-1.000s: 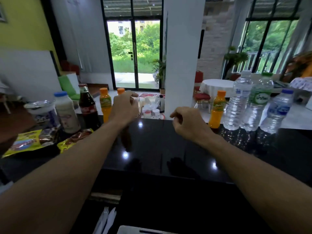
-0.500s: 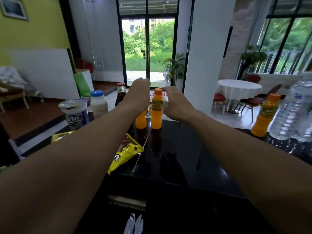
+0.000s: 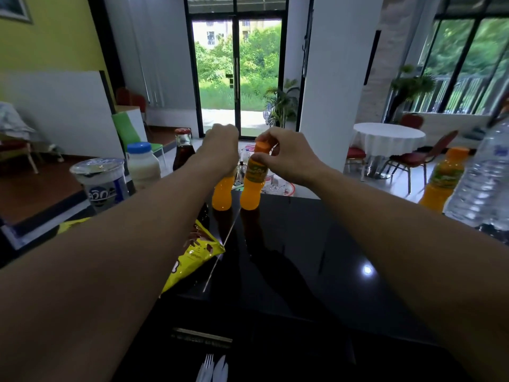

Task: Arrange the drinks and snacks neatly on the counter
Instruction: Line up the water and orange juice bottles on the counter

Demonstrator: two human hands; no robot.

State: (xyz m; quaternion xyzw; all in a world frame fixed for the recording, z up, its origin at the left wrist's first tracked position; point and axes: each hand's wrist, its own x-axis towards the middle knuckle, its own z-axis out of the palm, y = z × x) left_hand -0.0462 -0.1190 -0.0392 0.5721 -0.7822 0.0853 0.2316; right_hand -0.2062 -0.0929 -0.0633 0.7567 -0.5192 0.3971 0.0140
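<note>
Two small orange juice bottles stand side by side at the far edge of the black counter [image 3: 303,244]. My left hand [image 3: 220,150] grips the top of the left orange bottle [image 3: 222,194], hiding its cap. My right hand [image 3: 283,155] pinches the neck and cap of the right orange bottle [image 3: 252,188]. A third orange bottle [image 3: 443,180] stands far right beside a clear water bottle [image 3: 482,177]. To the left stand a dark cola bottle [image 3: 183,150], a white milk bottle [image 3: 143,165] and a sealed cup [image 3: 100,183]. A yellow snack bag [image 3: 195,255] lies under my left forearm.
White plastic cutlery [image 3: 212,370] lies below the counter's near edge. A white pillar [image 3: 330,78] rises just behind the counter. Beyond it are a round table with chairs [image 3: 388,139] and glass doors.
Both hands have closed on the two orange bottles; my right hand went from beside the right bottle to pinching its neck. The view has moved closer.
</note>
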